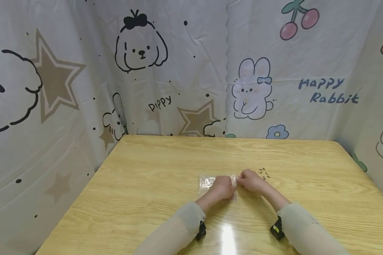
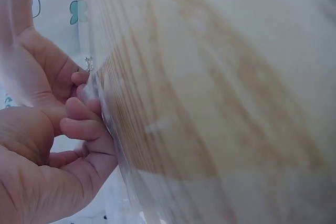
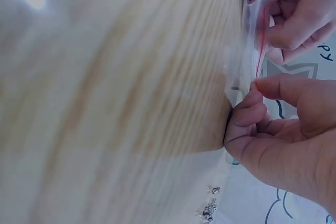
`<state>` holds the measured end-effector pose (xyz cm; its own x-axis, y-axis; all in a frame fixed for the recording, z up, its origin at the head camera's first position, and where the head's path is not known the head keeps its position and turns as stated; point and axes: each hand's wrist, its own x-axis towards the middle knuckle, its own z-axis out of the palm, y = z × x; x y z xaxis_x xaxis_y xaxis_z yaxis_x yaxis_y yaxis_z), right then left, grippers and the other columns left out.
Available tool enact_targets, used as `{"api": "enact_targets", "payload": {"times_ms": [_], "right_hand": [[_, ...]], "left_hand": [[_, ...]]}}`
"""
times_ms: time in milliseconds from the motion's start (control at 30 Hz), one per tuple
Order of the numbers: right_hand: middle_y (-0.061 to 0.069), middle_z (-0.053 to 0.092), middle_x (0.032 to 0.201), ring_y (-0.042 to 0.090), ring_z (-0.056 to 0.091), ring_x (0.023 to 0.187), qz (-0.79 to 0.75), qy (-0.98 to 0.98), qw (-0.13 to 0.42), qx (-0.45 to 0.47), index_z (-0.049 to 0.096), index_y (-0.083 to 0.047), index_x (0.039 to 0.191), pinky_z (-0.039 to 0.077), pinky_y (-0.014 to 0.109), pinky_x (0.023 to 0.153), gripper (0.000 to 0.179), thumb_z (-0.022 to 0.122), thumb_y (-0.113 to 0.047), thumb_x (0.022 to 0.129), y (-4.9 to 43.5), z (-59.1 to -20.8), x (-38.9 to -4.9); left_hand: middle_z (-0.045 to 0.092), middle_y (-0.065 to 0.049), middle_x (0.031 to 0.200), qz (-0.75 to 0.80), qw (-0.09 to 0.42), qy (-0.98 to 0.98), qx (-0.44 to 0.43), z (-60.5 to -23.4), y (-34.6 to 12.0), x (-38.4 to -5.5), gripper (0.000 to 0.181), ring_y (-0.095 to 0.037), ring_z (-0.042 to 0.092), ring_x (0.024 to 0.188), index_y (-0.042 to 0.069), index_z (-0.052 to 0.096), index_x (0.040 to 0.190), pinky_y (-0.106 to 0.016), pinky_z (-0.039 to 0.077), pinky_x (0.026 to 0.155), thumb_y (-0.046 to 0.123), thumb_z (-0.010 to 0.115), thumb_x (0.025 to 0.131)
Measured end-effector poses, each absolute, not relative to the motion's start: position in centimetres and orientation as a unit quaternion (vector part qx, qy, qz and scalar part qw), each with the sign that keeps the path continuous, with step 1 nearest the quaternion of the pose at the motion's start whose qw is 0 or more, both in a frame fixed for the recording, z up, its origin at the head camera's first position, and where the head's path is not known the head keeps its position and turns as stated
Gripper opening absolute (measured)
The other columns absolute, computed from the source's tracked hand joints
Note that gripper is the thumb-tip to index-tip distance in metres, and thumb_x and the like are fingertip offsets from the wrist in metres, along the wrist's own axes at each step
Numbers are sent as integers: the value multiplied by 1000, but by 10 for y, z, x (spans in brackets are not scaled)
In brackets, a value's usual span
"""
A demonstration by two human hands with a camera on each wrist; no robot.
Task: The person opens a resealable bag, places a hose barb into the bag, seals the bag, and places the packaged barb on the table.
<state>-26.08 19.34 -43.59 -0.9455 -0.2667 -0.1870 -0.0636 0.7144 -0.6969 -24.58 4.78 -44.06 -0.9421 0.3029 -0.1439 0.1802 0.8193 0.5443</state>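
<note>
A clear plastic zip bag (image 1: pixel 205 182) lies flat near the middle of the table, with a red line along its zip strip (image 3: pixel 262 35) in the right wrist view. My left hand (image 1: pixel 222 187) lies over the bag and grips it close to the zip end, fingers curled. At the bag's right end, my right hand (image 1: pixel 251 181) pinches a corner of the zip edge between thumb and forefinger. Just beyond the right hand sits a loose group of several small shiny metal pieces (image 3: pixel 210 209), too small to tell their kind.
The wooden table (image 1: pixel 146 205) extends around both hands, its far edge against a printed curtain (image 1: pixel 191 63). Curtain also hangs along the left and right sides. A bright reflection falls on the tabletop between the forearms. Each wrist carries a dark camera (image 1: pixel 277 229).
</note>
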Motion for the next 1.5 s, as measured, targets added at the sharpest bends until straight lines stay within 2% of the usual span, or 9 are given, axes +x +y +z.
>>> {"api": "enact_targets", "payload": {"times_ms": [367,600,800,967,1100,1233,1500], "right_hand": [[-8,30,49,6,27,47,-379,910,152,-73,36,-16,56,26,21,51,44,49,-4,95,190,-441,-256],[-7,30,50,7,25,48,-390,903,156,-90,33,-17,56,25,21,51,43,48,-2,94,197,-438,-261],[-6,32,51,7,26,49,-394,898,160,-117,36,-16,58,25,22,52,40,49,-2,93,203,-439,-265],[-7,33,52,7,26,50,-386,896,165,-144,38,-16,58,26,21,52,38,51,-3,91,205,-440,-266],[-4,40,58,10,33,54,-381,897,164,-152,51,-8,67,31,23,54,27,53,-5,94,209,-439,-265],[-1,46,65,12,39,59,-383,894,164,-162,59,0,80,35,25,57,19,53,-7,97,211,-438,-264],[2,52,71,13,44,63,-385,892,173,-165,61,1,85,39,26,58,17,56,-10,97,211,-439,-263]], "left_hand": [[55,2,47,345,133,924,99,-447,42,-243,36,-7,42,40,11,47,63,-17,31,40,13,62,95],[62,-3,52,397,110,906,100,-450,37,-247,37,-5,45,41,13,43,62,-14,30,40,8,61,94],[65,-5,54,422,112,892,114,-452,32,-249,34,-4,46,41,12,45,63,-13,32,40,7,60,93],[56,2,51,394,75,907,126,-452,23,-249,32,-4,45,45,13,45,61,-15,33,44,7,62,87],[42,6,55,344,22,927,148,-446,15,-250,31,-6,39,51,14,42,60,-16,30,48,8,63,82],[38,5,56,313,17,937,153,-436,9,-250,28,-6,35,51,14,42,63,-17,29,48,7,62,83],[40,5,58,254,25,947,193,-425,-2,-255,27,-6,35,52,13,46,66,-17,29,48,11,64,86]]}}
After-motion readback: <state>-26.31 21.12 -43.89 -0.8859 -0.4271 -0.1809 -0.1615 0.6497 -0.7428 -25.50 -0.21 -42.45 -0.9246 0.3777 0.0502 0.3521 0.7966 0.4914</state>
